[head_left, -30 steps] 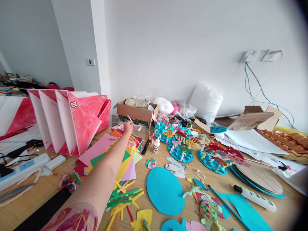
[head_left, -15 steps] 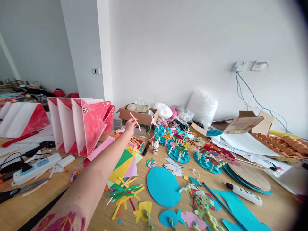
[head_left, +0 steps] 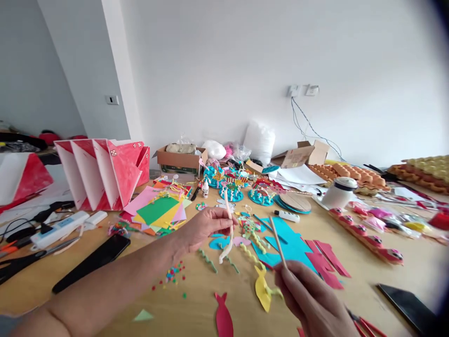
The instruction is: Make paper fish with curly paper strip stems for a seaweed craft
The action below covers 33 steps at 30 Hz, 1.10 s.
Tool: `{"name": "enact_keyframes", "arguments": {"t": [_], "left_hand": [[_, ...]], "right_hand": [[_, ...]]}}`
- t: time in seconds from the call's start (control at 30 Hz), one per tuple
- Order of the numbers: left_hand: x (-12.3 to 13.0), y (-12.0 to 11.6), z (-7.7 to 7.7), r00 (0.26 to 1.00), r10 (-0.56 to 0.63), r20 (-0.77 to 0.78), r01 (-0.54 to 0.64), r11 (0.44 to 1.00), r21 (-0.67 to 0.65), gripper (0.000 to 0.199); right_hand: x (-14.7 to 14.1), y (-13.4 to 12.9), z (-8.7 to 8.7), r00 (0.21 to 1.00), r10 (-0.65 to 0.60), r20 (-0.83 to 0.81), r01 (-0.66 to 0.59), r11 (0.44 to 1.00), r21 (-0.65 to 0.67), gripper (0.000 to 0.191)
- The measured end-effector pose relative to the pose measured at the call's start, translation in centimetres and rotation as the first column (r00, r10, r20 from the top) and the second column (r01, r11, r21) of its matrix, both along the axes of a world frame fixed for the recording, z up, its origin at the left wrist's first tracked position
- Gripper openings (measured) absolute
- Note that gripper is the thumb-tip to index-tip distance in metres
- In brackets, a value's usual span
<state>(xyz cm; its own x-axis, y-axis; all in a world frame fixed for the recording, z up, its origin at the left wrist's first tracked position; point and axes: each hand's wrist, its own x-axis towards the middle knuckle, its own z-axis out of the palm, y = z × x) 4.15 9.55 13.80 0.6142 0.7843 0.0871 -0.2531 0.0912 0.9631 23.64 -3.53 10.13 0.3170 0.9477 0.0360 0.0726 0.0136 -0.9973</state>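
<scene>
My left hand [head_left: 212,227] is pinched on a cream-coloured strip [head_left: 228,210] that hangs in a loose curve over the middle of the table. At the lower right my right hand [head_left: 308,297] grips a thin wooden stick [head_left: 278,241], which points up and to the left. Below and between the hands lie a yellow paper fish [head_left: 261,290] with a green twisted strip and a red paper fish [head_left: 223,316]. Behind my left hand, blue [head_left: 220,242] and pink paper pieces lie beside green twisted strips, partly hidden.
Pink-and-white folded panels [head_left: 105,175] stand at the left, near a power strip [head_left: 61,229] and a black phone-like object [head_left: 93,262]. Blue decorated discs [head_left: 261,196], a glue bottle [head_left: 205,188] and a white jar [head_left: 339,192] stand farther back. Another dark phone [head_left: 407,306] lies at the right.
The view has swung right and down. My left hand has come back from the far box with the cream strip. My right hand, holding the stick, has come into view.
</scene>
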Motion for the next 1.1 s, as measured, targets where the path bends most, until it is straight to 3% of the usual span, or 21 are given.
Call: {"name": "enact_keyframes", "arguments": {"t": [0.1, 0.2, 0.37, 0.5, 0.6, 0.7, 0.77, 0.83, 0.9, 0.97, 1.03, 1.1], "left_hand": [[0.3, -2.6, -0.5, 0.99, 0.136, 0.03, -0.138, 0.989, 0.057, 0.019], [0.6, -4.4, -0.7, 0.96, 0.269, 0.078, -0.277, 0.952, 0.127, 0.017], [1.4, -6.6, -1.4, 0.899, 0.415, 0.137, -0.436, 0.871, 0.226, 0.014], [1.7, -7.9, -3.0, 0.876, 0.449, 0.173, -0.479, 0.849, 0.222, 0.011], [1.0, -9.2, -4.2, 0.898, 0.416, 0.143, -0.438, 0.879, 0.19, 0.011], [-1.5, -10.1, -4.7, 0.97, 0.243, 0.005, -0.24, 0.956, 0.167, 0.011], [-3.9, -9.9, -4.3, 0.998, 0.011, -0.066, -0.001, 0.99, 0.141, 0.022], [-5.7, -9.2, -3.4, 0.999, 0.05, 0.02, -0.052, 0.988, 0.147, 0.025], [-6.3, -8.6, -2.3, 0.994, 0.095, -0.048, -0.085, 0.981, 0.173, 0.021], [-5.3, -8.4, -1.4, 0.968, 0.017, -0.252, 0.049, 0.966, 0.254, 0.021], [-3.4, -8.6, -1.1, 0.93, -0.09, -0.357, 0.198, 0.94, 0.277, 0.019], [-1.5, -8.8, -1.3, 0.938, -0.085, -0.337, 0.184, 0.944, 0.273, 0.019]], "right_hand": [[-1.9, 0.3, 0.1, 0.959, 0.139, -0.246, -0.146, 0.989, -0.012, 0.03], [-3.8, -0.2, 0.1, 0.913, 0.202, -0.354, -0.211, 0.977, 0.015, 0.032], [-5.7, -0.9, -0.1, 0.895, 0.255, -0.365, -0.275, 0.961, -0.002, 0.034], [-5.3, -0.6, -0.5, 0.928, 0.162, -0.336, -0.17, 0.985, 0.005, 0.035], [-4.1, -0.3, -0.9, 0.955, 0.035, -0.293, -0.022, 0.999, 0.048, 0.035], [-2.2, -0.4, -0.8, 0.977, -0.007, -0.211, 0.027, 0.995, 0.093, 0.033], [-0.9, -0.6, -0.3, 0.993, 0.092, -0.068, -0.086, 0.993, 0.081, 0.032], [-0.1, -0.7, 0.7, 0.959, 0.259, 0.119, -0.261, 0.965, 0.008, 0.032], [-0.2, -0.6, 2.0, 0.873, 0.404, 0.274, -0.399, 0.914, -0.076, 0.03], [-1.0, -0.4, 3.3, 0.783, 0.489, 0.383, -0.479, 0.868, -0.128, 0.027], [-2.2, -0.1, 4.1, 0.734, 0.515, 0.442, -0.506, 0.85, -0.149, 0.026], [-3.2, 0.1, 4.3, 0.744, 0.5, 0.444, -0.495, 0.858, -0.137, 0.028]]}}
